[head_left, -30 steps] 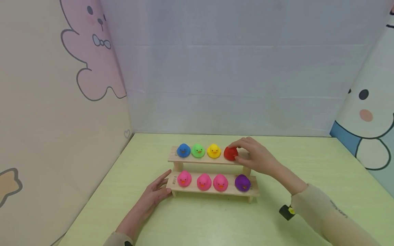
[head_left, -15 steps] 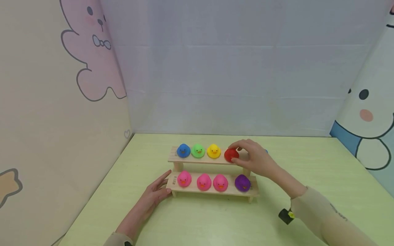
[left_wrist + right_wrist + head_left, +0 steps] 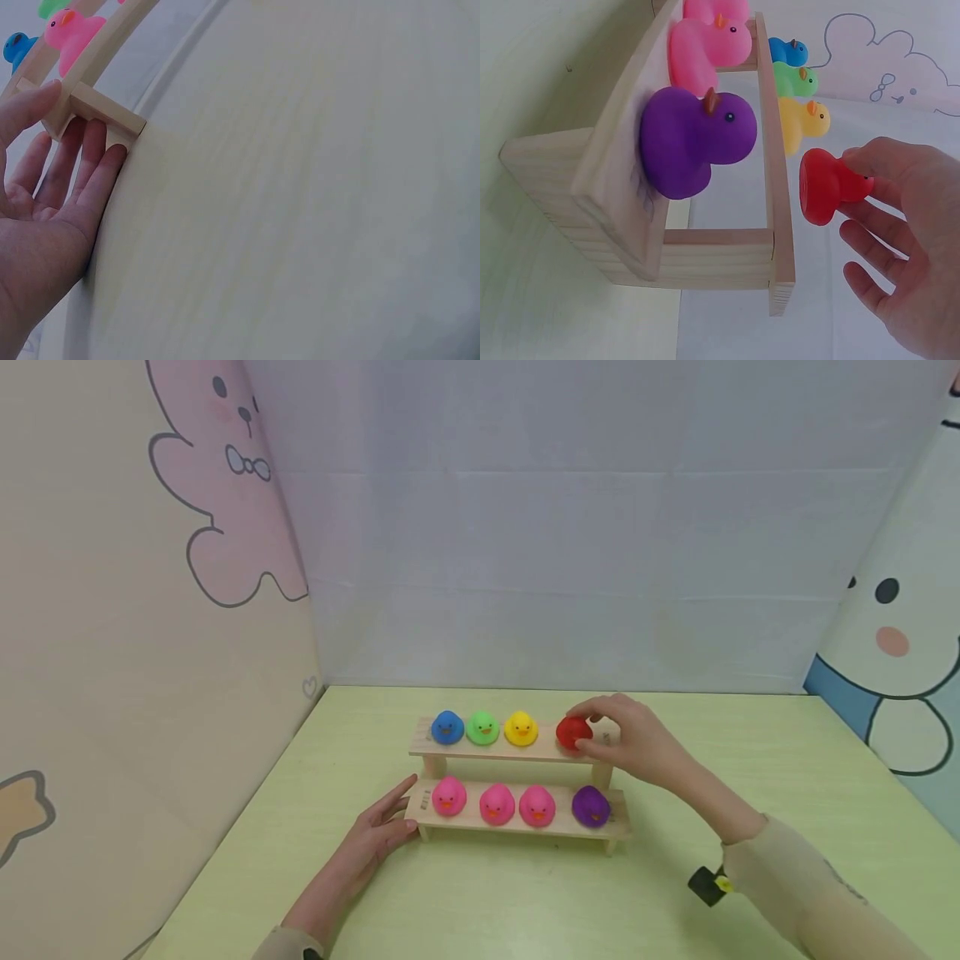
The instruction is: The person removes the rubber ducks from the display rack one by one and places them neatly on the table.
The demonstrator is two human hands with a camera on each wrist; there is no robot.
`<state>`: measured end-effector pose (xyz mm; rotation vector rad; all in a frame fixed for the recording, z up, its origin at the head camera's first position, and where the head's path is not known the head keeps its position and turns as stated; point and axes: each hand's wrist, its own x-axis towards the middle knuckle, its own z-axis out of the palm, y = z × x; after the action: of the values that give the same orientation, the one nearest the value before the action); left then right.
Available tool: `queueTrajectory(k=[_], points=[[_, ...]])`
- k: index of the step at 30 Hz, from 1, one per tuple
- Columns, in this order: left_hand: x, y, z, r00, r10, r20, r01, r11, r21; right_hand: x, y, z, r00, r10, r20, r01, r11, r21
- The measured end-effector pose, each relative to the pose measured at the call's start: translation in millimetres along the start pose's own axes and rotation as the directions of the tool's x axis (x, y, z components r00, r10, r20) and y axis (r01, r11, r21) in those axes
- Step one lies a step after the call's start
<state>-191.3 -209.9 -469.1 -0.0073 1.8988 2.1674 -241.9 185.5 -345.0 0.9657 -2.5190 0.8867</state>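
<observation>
A red rubber duck [image 3: 573,732] is pinched between the thumb and fingers of my right hand [image 3: 637,739], over the right part of the rack's upper shelf. In the right wrist view the duck's base stands a little apart from the shelf edge. My left hand [image 3: 378,831] touches the left end of the two-tier wooden rack [image 3: 517,755]; in the left wrist view its thumb lies at the lower shelf's end and the fingers reach the leg below. Blue [image 3: 447,727], green [image 3: 483,728] and yellow ducks [image 3: 521,729] sit on the upper shelf.
On the lower shelf stand a row of pink ducks [image 3: 497,805] and, near the right end, a purple duck [image 3: 591,807]. The rack rests on a pale yellow-green table [image 3: 480,893]. A white sheet [image 3: 562,527] hangs behind, with cartoon-printed walls at both sides.
My right hand has shifted slightly to the right with the red duck, widening the space to the yellow duck. The left hand and the rack have stayed in place.
</observation>
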Motion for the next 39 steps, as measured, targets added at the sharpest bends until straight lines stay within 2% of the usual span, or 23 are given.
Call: queueTrajectory(k=[5,12,18,23,31,39], points=[[0.3,0.2,0.2,1.0,0.003,-0.005,-0.003,1.0,0.002,-2.6,3,-11,0.998,-0.026,-0.052,0.025,0.999,-0.021],[-1.2,-2.1,0.7,0.999,0.029,-0.033,-0.028,1.0,0.01,-6.9,10,-23,0.992,-0.024,-0.121,0.017,0.998,-0.057],[-3.8,-2.5,12.2,0.986,0.055,-0.154,-0.051,0.998,0.032,-12.9,20,-33,0.984,-0.033,-0.173,0.019,0.996,-0.083],[-3.4,1.6,21.7,0.97,0.037,-0.24,-0.031,0.999,0.029,-19.6,30,-41,0.98,-0.012,-0.197,-0.01,0.994,-0.113],[-2.6,3.4,23.4,0.97,0.033,-0.242,-0.03,0.999,0.015,-31.1,55,-47,0.972,0.019,-0.236,-0.062,0.983,-0.175],[-1.8,3.4,22.0,0.973,0.026,-0.231,-0.025,1.0,0.01,-47.4,87,-46,0.958,0.077,-0.277,-0.129,0.976,-0.177]])
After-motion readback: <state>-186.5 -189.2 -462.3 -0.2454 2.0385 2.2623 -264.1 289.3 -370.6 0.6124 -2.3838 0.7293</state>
